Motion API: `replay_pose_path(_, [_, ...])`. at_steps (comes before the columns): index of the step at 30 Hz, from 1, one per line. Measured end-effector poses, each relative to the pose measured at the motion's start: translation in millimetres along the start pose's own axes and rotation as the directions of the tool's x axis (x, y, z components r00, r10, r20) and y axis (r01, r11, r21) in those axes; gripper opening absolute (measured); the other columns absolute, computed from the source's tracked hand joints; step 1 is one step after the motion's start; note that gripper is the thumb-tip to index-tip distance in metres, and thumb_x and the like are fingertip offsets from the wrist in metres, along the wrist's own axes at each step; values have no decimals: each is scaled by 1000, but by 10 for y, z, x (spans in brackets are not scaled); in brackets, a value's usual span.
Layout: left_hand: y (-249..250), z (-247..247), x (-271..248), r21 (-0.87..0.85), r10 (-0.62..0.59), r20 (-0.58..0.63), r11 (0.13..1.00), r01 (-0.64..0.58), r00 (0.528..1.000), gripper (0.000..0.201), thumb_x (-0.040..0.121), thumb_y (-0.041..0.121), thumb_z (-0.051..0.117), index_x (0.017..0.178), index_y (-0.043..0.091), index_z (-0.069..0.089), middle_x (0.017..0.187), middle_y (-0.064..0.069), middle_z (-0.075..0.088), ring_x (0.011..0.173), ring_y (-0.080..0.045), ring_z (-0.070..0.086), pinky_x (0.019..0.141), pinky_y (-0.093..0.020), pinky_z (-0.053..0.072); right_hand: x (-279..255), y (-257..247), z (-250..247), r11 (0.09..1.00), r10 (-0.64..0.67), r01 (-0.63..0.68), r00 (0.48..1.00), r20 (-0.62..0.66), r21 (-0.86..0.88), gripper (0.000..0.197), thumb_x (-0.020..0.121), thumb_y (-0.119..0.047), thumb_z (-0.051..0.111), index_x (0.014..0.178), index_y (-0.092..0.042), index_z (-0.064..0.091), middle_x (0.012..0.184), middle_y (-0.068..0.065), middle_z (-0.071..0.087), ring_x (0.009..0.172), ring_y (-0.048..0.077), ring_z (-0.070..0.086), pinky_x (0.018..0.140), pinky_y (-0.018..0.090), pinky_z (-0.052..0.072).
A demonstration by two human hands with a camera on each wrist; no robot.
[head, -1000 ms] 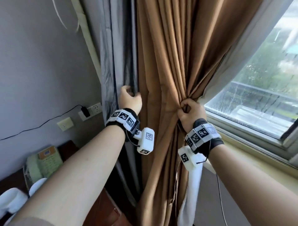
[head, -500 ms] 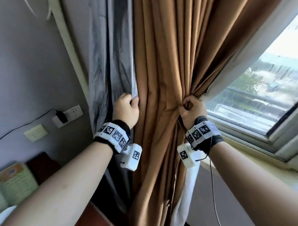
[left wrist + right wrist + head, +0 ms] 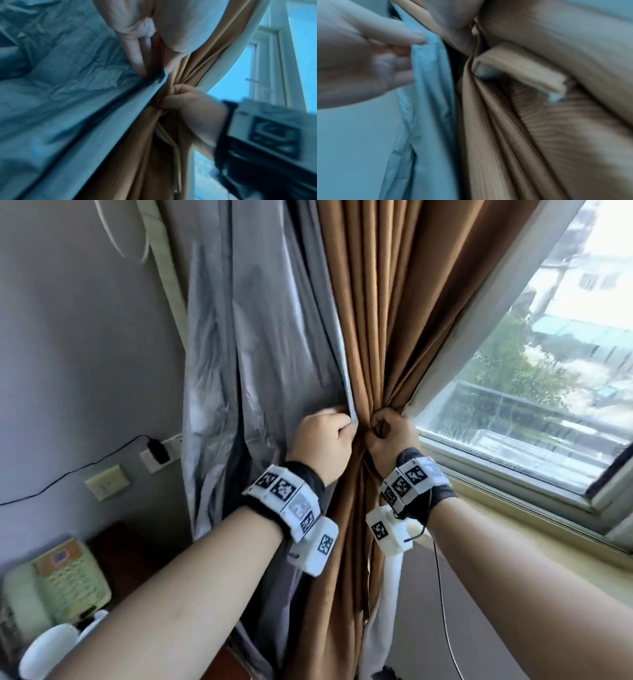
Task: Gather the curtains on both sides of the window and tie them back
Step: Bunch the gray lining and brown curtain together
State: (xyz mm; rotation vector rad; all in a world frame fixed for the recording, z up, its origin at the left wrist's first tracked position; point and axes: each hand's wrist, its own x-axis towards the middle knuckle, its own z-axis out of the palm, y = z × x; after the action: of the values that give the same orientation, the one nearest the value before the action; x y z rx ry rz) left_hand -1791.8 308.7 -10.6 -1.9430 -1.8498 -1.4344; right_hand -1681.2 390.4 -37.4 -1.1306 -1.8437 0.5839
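Observation:
A pleated brown curtain (image 3: 373, 313) hangs left of the window, its grey lining (image 3: 260, 354) spread out on the left. My left hand (image 3: 344, 428) pinches the lining's front edge (image 3: 159, 79) and holds it against the brown folds. Just beside it, my right hand (image 3: 382, 428) grips the bunched brown curtain in a fist. The left wrist view shows that fist (image 3: 181, 101) closed round the folds. In the right wrist view the left hand's fingers (image 3: 399, 33) hold the grey edge (image 3: 429, 65), beside a folded brown band (image 3: 522, 70). A white sheer curtain (image 3: 479, 320) runs behind.
The window (image 3: 534, 405) and its yellowish sill (image 3: 513, 546) are on the right. On the left wall are a socket with a black plug (image 3: 156, 453) and a switch (image 3: 108, 482). Below stand a green telephone (image 3: 58, 580) and white cups (image 3: 48, 652) on a dark table (image 3: 130, 549).
My left hand has drawn the grey lining edge rightward across the brown curtain until it sits next to my right hand. The right hand keeps its grip on the bunch.

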Motion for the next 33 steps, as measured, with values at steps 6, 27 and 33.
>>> replay_pose_path(6, [-47, 195, 55, -147, -171, 271, 965, 216, 947, 29, 81, 15, 46, 88, 5, 72, 91, -8, 73, 91, -22, 64, 83, -26, 49, -146, 1, -143, 976, -49, 43, 999, 23, 215, 12, 58, -18, 60, 62, -15, 48, 60, 3, 45, 50, 6, 37, 46, 12, 29])
replay_pose_path(27, [-703, -229, 152, -173, -544, -90, 833, 525, 834, 87, 70, 46, 75, 140, 21, 29, 148, -7, 29, 135, -24, 32, 110, -38, 31, -66, 78, -52, 999, -19, 17, 996, -88, -31, 23, 68, -6, 59, 63, -18, 40, 69, 5, 42, 51, 11, 34, 42, 13, 24])
replay_pose_path(33, [-1059, -286, 257, -204, -632, -12, 761, 617, 775, 46, 79, 35, 68, 116, 12, 54, 108, -7, 65, 106, -28, 58, 87, -33, 46, -60, 71, -98, 998, -32, 25, 993, -109, -64, 35, 69, -5, 59, 57, -24, 32, 63, -4, 34, 52, 7, 32, 45, 14, 26])
